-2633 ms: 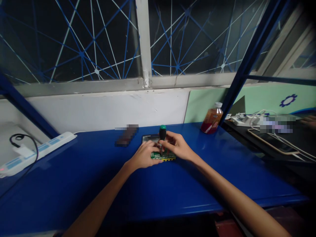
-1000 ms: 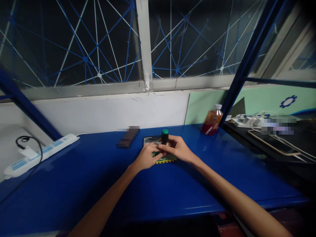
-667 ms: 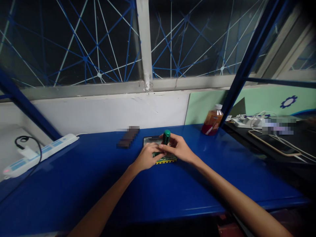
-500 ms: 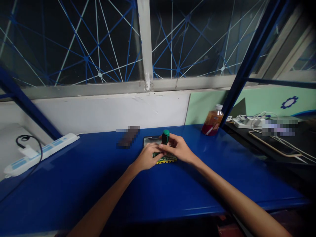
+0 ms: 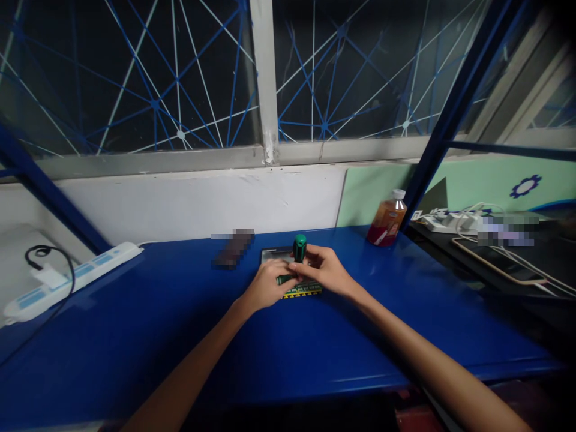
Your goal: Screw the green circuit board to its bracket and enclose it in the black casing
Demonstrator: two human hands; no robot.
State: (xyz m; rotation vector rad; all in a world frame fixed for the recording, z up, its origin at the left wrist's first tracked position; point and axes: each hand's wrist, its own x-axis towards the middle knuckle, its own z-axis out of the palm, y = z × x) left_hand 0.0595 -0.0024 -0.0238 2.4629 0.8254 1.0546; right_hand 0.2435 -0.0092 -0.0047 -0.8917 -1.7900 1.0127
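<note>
A green-and-black screwdriver stands upright, handle end up, in the closed fingers of my right hand. Its lower end is hidden behind the fingers. My left hand meets it from the left, thumb and fingers pinched together against the right fingertips. A short green piece shows in the gap between my left thumb and index finger; whether it is gripped or lies beneath is unclear. Under both hands rests a dark-framed case with a green and yellow labelled strip along its near edge, mostly covered.
The blue table carries a blurred-out dark object left of the case. A drink bottle stands at the back right. To the left lies a white power strip with a black cable. A phone and cables occupy the dark side table.
The screwdriver's handle leans very slightly further left. Both hands keep practically the same grip and place, while the whole view has shifted a little.
</note>
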